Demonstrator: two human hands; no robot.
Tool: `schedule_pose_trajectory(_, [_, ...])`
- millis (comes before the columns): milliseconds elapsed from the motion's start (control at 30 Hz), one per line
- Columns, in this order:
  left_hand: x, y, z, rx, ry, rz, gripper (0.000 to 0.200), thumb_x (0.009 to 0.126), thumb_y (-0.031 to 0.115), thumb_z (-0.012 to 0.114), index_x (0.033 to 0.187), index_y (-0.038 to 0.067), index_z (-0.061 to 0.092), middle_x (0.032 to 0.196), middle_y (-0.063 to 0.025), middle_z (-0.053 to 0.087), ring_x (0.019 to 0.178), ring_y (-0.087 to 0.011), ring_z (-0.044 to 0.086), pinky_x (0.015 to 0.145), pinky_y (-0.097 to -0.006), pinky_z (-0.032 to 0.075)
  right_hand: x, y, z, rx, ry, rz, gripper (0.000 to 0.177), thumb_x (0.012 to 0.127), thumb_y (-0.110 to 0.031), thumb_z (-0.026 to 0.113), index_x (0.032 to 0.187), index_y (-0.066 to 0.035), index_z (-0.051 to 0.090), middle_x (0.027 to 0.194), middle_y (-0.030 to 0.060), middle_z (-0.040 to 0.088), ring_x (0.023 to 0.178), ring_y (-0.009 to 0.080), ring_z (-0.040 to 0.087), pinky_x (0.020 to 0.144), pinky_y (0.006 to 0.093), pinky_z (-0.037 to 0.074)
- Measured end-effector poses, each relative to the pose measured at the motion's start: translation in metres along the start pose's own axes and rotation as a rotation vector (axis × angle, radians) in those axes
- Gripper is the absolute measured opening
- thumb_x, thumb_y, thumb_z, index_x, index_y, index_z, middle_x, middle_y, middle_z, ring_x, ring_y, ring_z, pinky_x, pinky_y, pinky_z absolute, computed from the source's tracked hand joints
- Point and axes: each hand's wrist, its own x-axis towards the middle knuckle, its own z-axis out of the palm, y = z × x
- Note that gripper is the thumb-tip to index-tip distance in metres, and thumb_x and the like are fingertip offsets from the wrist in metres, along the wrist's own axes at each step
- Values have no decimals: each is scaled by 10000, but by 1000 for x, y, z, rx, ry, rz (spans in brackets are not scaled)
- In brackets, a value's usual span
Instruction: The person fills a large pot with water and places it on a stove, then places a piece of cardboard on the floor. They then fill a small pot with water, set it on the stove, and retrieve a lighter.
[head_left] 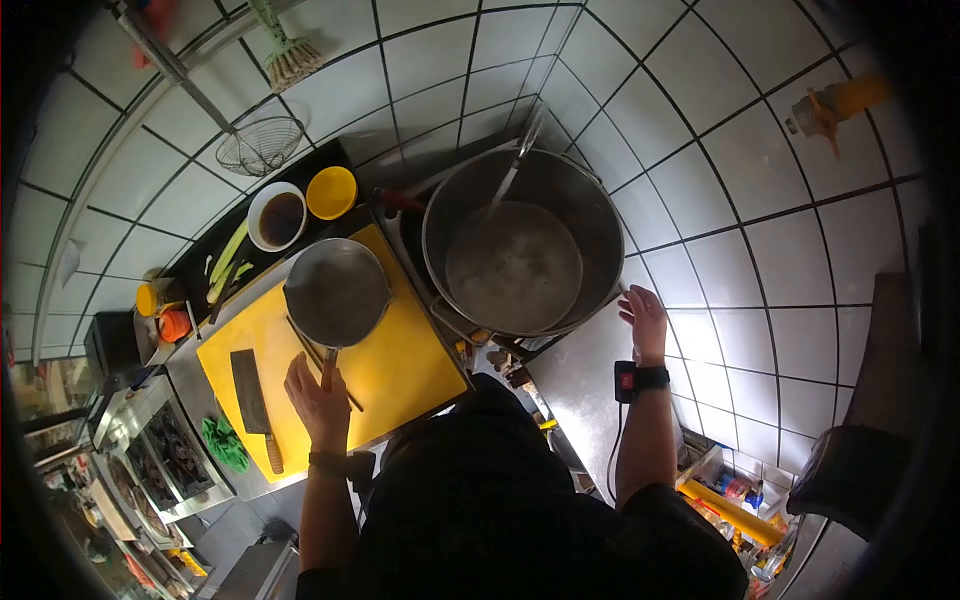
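My left hand [316,402] is at the handle of a metal saucepan [338,293], its fingers stretched out and the handle between thumb and forefinger; a firm grip does not show. The saucepan lies over the top of a yellow cutting board [405,375]. Thin chopsticks [352,398] run beneath its handle. To the left is a cleaver [247,392] with a wooden handle. My right hand [645,318] hangs empty beside the tiled wall, fingers apart and loosely bent. Near it stands a large stockpot [608,232], with water running into it from a tap [530,135].
Behind the board sit a white bowl of dark liquid [281,218], a yellow bowl [331,192] and green stalks [229,258]. A wire strainer [258,147] hangs on the wall. A green cloth [224,444] lies left of the board; a steel counter [590,385] is at right.
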Motion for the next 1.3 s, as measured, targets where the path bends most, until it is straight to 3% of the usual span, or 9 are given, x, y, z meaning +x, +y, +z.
schedule_pose_trajectory(100, [13, 46, -33, -292, 13, 0, 470, 841, 26, 667, 1278, -40, 506, 1217, -222, 542, 1125, -351, 553, 862, -426, 527, 3, 4, -3, -37, -16, -9, 357, 973, -236, 587, 1224, 18, 580, 1059, 102, 668, 953, 194, 664, 808, 308, 533])
schedule_pose_trajectory(233, [28, 69, -19, -626, -291, 62, 420, 858, 34, 672, 1250, -40, 543, 1198, -194, 583, 1039, -279, 641, 804, -342, 568, 19, -8, 0, -28, -23, -34, 351, 976, -236, 585, 1219, 17, 585, 1080, 104, 667, 954, 196, 662, 812, 309, 533])
schedule_pose_trajectory(433, [45, 99, 40, -1179, -910, -348, 467, 919, 174, 634, 1309, -39, 491, 1308, -189, 545, 1207, -259, 562, 993, -372, 489, 68, -75, 18, -87, -37, -348, 353, 963, -200, 609, 1212, 48, 585, 1067, 101, 673, 951, 149, 634, 837, 269, 506])
schedule_pose_trajectory(567, [56, 141, 47, -1508, -1098, -640, 374, 943, 173, 585, 1285, 42, 508, 1277, -112, 561, 1159, -214, 573, 1008, -397, 464, 92, -138, 52, -417, -83, -503, 520, 970, -379, 579, 1232, 70, 574, 1074, 138, 664, 983, 217, 620, 913, 308, 465])
schedule_pose_trajectory(700, [45, 146, 82, -1601, -1160, -773, 409, 903, 123, 607, 1289, 71, 480, 1273, -91, 550, 1209, -201, 544, 997, -388, 482, 177, -122, 66, -447, -183, -303, 673, 960, -548, 492, 1237, 61, 574, 1085, 146, 649, 1037, 233, 598, 948, 341, 433])
schedule_pose_trajectory(767, [40, 152, 96, -1726, -1076, -804, 364, 891, 70, 570, 1250, 73, 509, 1184, -76, 608, 1106, -212, 612, 933, -407, 525, 207, -118, 74, -540, -340, -99, 877, 902, -681, 473, 1410, 33, 435, 1394, 188, 518, 1313, 271, 472, 1103, 388, 328])
schedule_pose_trajectory(833, [41, 163, 92, -1730, -958, -875, 341, 891, 63, 574, 1228, 68, 526, 1137, -80, 627, 1052, -222, 635, 910, -418, 538, 227, -111, 81, -571, -428, -76, 928, 897, -701, 451, 1439, 48, 380, 1418, 199, 490, 1308, 286, 470, 1106, 406, 321])
schedule_pose_trajectory(1000, [48, 167, 96, -1728, -934, -911, 308, 887, 59, 607, 1191, 57, 554, 1030, -79, 663, 960, -245, 671, 867, -450, 562, 251, -91, 98, -396, -534, 142, 884, 908, -700, 431, 1371, 51, 474, 1279, 145, 590, 1130, 232, 562, 1004, 360, 393])
schedule_pose_trajectory(1300, [48, 162, 75, -1722, -876, -937, 222, 899, -2, 584, 1116, 46, 594, 948, -89, 689, 782, -187, 668, 648, -319, 565, 235, -101, 109, -431, -474, 234, 765, 912, -701, 425, 1189, -19, 631, 988, 52, 672, 827, 142, 597, 794, 295, 458])
